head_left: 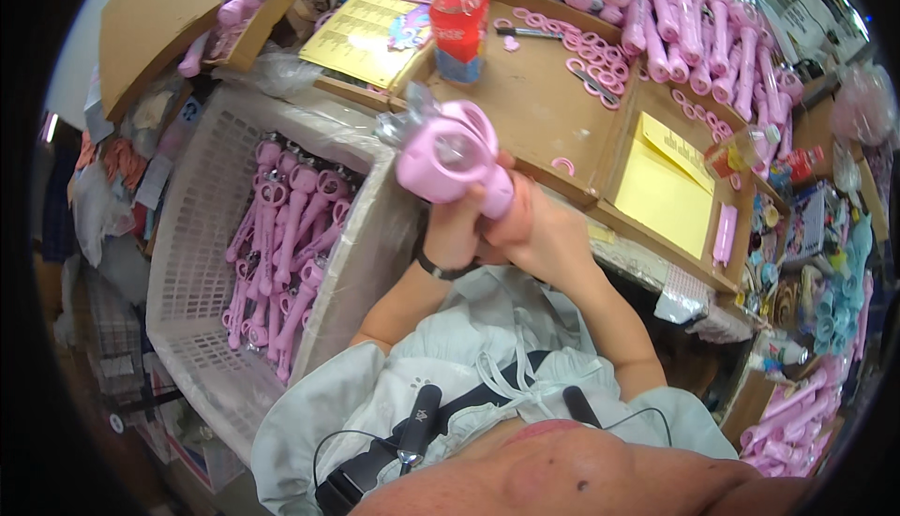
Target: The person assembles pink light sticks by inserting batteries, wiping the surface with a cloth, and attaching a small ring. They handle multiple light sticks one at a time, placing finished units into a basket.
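Right in the middle of my view, up above the lap, there's the pink wand (441, 179), its ring head tipped towards the upper left, something clear and crinkly bunched beside it. The right hand (544, 235) is closed around the handle; the left hand (455, 230) grips just under the head, dark band at its wrist. Both are busy with this one piece.

Just left, inside the white basket (187, 277), lies a heap of pink wands (281, 225) with ring heads on; I'd call those the done ones. The held piece isn't among them yet, and its stage I can't tell exactly.

Beyond the hands, the cardboard tray (534, 132) carries loose pink rings (595, 61) and a red bottle (459, 24). Farther up and right, there's a big pile of pink handles (689, 24), seemingly without rings: by my reckoning, plenty left.
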Motion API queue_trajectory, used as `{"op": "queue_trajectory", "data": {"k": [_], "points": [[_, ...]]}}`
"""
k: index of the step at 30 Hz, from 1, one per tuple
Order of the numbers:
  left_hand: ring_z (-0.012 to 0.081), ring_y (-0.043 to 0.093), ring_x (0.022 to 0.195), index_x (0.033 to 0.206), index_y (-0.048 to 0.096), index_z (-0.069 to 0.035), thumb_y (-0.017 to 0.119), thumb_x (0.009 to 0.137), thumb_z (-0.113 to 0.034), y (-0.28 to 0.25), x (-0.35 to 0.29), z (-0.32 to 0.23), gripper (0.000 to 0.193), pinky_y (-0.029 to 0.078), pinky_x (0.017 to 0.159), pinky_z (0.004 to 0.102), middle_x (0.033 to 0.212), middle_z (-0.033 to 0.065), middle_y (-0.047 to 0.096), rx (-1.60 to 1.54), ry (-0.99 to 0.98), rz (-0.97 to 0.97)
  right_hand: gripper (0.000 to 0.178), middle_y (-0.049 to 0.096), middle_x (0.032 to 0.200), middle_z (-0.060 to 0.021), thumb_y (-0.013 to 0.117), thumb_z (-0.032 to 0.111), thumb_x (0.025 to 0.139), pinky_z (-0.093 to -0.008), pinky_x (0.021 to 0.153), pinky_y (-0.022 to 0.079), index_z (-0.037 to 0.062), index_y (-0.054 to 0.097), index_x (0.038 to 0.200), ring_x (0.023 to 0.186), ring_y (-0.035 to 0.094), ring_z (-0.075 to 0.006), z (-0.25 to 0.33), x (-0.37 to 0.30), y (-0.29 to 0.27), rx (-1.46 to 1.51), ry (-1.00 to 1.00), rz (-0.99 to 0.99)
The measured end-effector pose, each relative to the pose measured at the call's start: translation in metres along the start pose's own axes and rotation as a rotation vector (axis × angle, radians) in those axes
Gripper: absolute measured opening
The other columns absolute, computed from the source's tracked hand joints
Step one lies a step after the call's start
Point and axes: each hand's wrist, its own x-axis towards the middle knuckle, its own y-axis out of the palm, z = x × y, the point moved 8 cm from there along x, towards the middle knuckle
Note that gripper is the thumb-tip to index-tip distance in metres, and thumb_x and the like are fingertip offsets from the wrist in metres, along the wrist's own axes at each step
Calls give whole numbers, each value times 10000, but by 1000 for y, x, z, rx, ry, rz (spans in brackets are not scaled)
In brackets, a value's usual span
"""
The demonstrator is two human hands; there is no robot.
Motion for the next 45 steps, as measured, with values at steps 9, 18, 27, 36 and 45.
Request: {"op": "queue_trajectory", "data": {"k": [9, 18, 27, 36, 45], "points": [[222, 500, 1126, 1340, 296, 14, 581, 694, -674, -78, 27, -46, 985, 322, 1048, 411, 1165, 95, 527, -583, 301, -42, 539, 585, 1078, -144, 665, 315, 708, -354, 874, 448, 36, 494, 1136, 992, 587, -283, -7, -28, 25, 490, -9, 529], [162, 566, 704, 1195, 423, -5, 580, 796, -567, -47, 43, -75, 707, 470, 616, 288, 1035, 85, 543, -443, 294, 95, 383, 512, 1057, -78, 422, 120, 950, -254, 809, 435, 22, 384, 1318, 784, 507, -137, -93, -63, 105, 1347, 764, -16], [126, 549, 968, 1442, 99, -100, 616, 759, 45, -11, 21, -26, 869, 490, 778, 244, 1238, 82, 445, 146, -155, 272, 373, 389, 1310, -234, 657, 221, 724, -439, 851, 380, 93, 603, 1070, 1081, 454, -390, 29, -4, -14, -110, -468, -379], [417, 541, 1057, 1409, 81, 22, 690, 751, -183, 8, -9, -44, 920, 465, 818, 393, 1212, 287, 471, 1177, 265, 47, 548, 465, 1152, -136, 676, 166, 788, -307, 851, 444, 49, 429, 1263, 1043, 507, -208, -1, 49, -4, 960, 51, -295], [241, 510, 1105, 1411, 105, 15, 651, 775, -46, 31, -10, -21, 841, 439, 891, 338, 1262, 165, 438, 437, 48, 467, 579, 538, 1189, -131, 564, 405, 852, -363, 865, 496, 51, 413, 1285, 1059, 564, -219, -68, 42, 20, 1473, 313, 130]]}}
